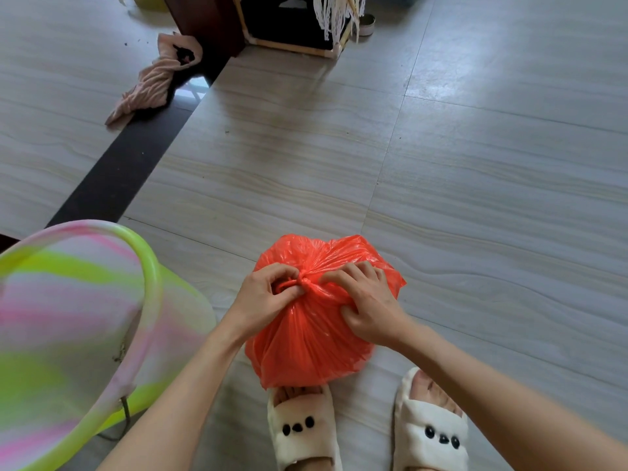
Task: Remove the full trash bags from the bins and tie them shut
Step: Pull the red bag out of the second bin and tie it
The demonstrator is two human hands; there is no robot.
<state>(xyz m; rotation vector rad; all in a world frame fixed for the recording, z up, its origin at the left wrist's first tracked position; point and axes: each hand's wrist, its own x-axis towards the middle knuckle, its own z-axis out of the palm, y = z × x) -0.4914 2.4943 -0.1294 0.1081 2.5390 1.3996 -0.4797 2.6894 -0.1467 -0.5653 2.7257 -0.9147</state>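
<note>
Trash bags: one orange trash bag (306, 341) on the floor (475, 185), touching the toes of two slippers (300, 426).
Bins: one striped bin (68, 321), left of the bag.
Left hand (261, 300): fingers pinch the knot (303, 282).
Right hand (370, 300): fingers curled, gripping gathered plastic beside the knot.
Cloths: one pink cloth (154, 81), far left.

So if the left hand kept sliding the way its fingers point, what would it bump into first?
Most likely the right hand: the left hand points across the knot of the orange bag toward it, though depth is hard to judge.

Both hands (319, 297) at red bag's (309, 348) knot (303, 282)
</note>
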